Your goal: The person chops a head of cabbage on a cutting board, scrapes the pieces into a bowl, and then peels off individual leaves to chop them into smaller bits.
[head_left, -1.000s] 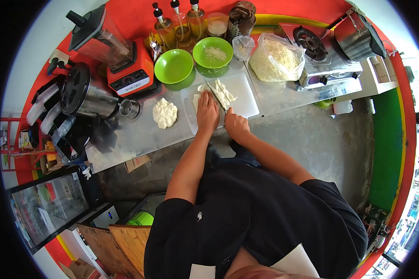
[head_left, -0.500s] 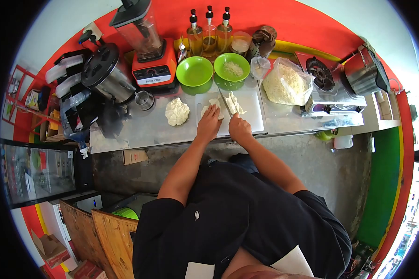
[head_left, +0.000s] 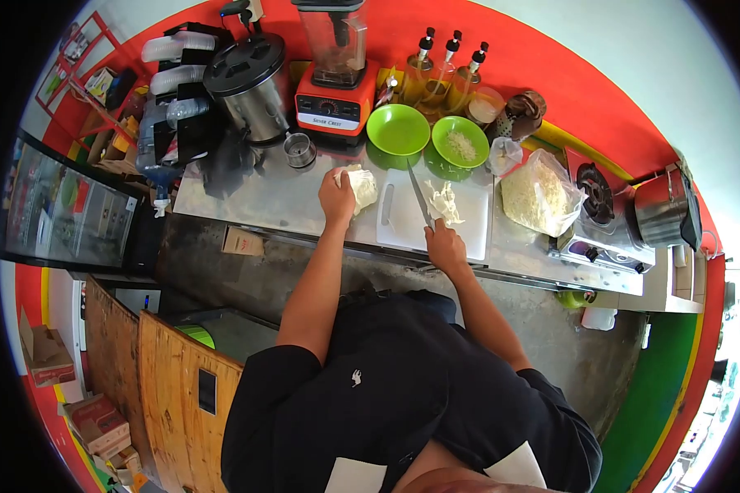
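Observation:
My left hand [head_left: 337,197] is at the left side of a pale cabbage piece [head_left: 362,189], its fingers curled against it, left of the white cutting board [head_left: 396,222]. In my right hand [head_left: 446,248] is the handle of a knife [head_left: 420,194], whose blade points away from me over the board. Pale cut leaves [head_left: 444,204] lie on the board just right of the blade. Behind the board stand a green bowl [head_left: 398,130] and another green bowl with shredded bits [head_left: 460,143].
A red blender [head_left: 332,107] and a steel pot [head_left: 251,94] stand at the back left, a small metal cup [head_left: 299,149] before them. Pump bottles [head_left: 438,78] line the wall. To the right are a bag of shreds [head_left: 538,193] and a stove [head_left: 604,238].
My left hand has moved left from the board to the cabbage piece beside it. The knife stays in my right hand. The whole view has shifted and tilted.

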Demonstrator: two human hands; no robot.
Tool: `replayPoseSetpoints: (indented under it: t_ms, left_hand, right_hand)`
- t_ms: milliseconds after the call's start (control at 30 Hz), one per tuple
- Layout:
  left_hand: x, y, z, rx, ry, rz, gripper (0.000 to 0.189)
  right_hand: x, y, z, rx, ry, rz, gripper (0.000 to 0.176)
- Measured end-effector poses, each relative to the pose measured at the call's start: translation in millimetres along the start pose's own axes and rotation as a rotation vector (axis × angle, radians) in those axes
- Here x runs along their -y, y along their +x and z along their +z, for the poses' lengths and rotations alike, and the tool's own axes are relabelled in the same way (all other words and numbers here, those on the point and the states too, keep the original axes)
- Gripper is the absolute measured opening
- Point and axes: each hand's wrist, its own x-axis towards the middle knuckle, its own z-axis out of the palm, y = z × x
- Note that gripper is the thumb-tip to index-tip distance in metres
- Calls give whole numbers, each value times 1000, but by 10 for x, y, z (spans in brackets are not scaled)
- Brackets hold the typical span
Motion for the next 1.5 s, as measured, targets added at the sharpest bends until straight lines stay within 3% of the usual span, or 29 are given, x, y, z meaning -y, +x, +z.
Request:
replayPoseSetpoints:
  t_ms: [67,200,300,400,433,500,600,767,833,1200,1400,1500]
  left_hand:
    - [128,52,-13,-144,282,101,30]
    - [-314,-151,-85,-248,434,313,41]
    - [-446,-278,104,36,286,493,38]
    - [-532,-516,483,351,216,534,41]
    - [-568,-583,618,364,208,540,41]
    - [-617,-705,888,662,303,629,44]
    - [-603,-795,1234,755,428,821,46]
    - [-532,-849,1250,815,636,708,39]
    - [-533,-865,1141,803,696,693,36]
    - [-485,-868,748,545,855,497,20]
    - [-464,-830,641,594,760,462,30]
    - [-535,-879,646,633,743,468,36]
  right_hand:
    - [-54,-35,-30,-24,43,-25,37]
    - [-314,-192,-24,-133,126,27,32]
    - [-548,-307,-84,-170,185,106,30]
    - [-727,-425,-158,-186,223,167,28]
    - [-788,-448,-187,-180,217,172,28]
    - [-905,-489,-212,-197,229,171,27]
    - [-1092,-499,-243,-206,245,152,27]
    - [-1297,-425,-356,-200,285,110,28]
    - [-1342,-357,-414,-95,292,129,30]
    - [-1248,247,-375,19,313,5,39]
    - [-914,470,-349,49,258,-29,45]
    - [-750,578,-355,67,187,54,43]
